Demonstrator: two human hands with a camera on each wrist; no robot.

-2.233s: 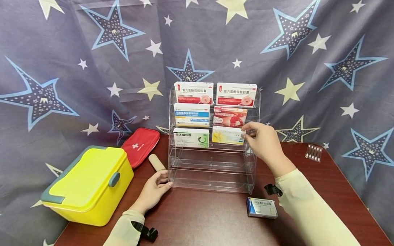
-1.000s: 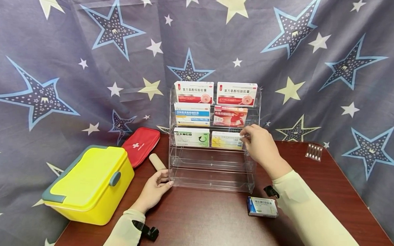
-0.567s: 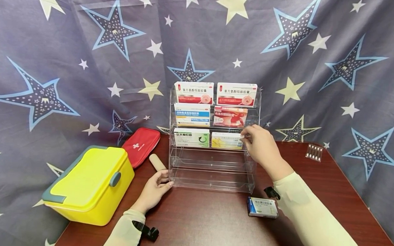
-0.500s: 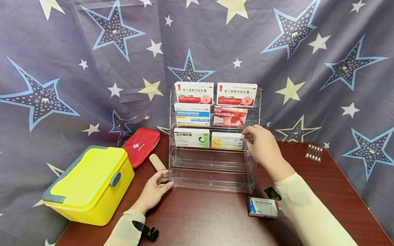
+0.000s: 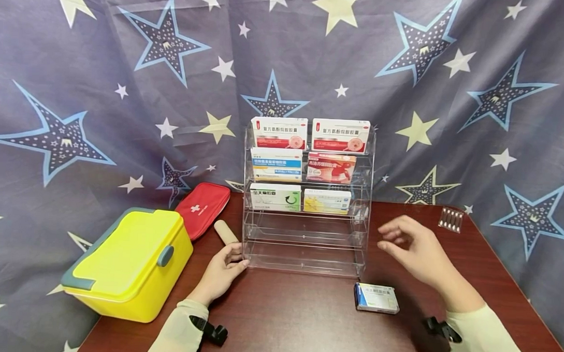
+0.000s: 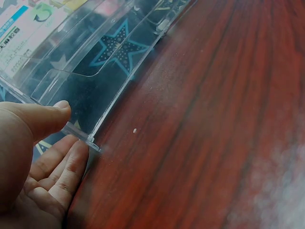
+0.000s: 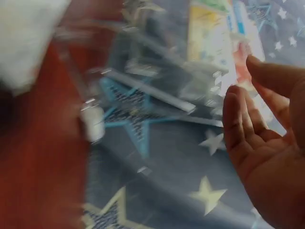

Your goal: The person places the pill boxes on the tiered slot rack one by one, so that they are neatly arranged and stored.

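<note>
A clear tiered display rack (image 5: 302, 257) stands on the table, its upper three tiers holding medicine boxes in pairs. My left hand (image 5: 221, 272) pinches the rack's lower left front corner, thumb on one side and fingers on the other in the left wrist view. Away from the rack's right side, my right hand (image 5: 417, 248) hovers with fingers loosely bent and nothing in them. A white and yellow medicine box (image 5: 326, 201) sits in the third tier, right of a green and white one (image 5: 275, 197). Below my right hand lies a blue and white medicine box (image 5: 376, 298).
A yellow lidded box (image 5: 134, 264) with grey trim stands at the left, a red first-aid pouch (image 5: 202, 209) behind it. Beside the rack lies a beige cylinder (image 5: 225, 232). Near the back right edge is a small blister pack (image 5: 450, 219). A star-patterned curtain (image 5: 314, 53) hangs behind.
The white and yellow medicine box has lowered into the third tier. My right hand has let go of it and moved right and toward me. My left hand stays at the rack corner.
</note>
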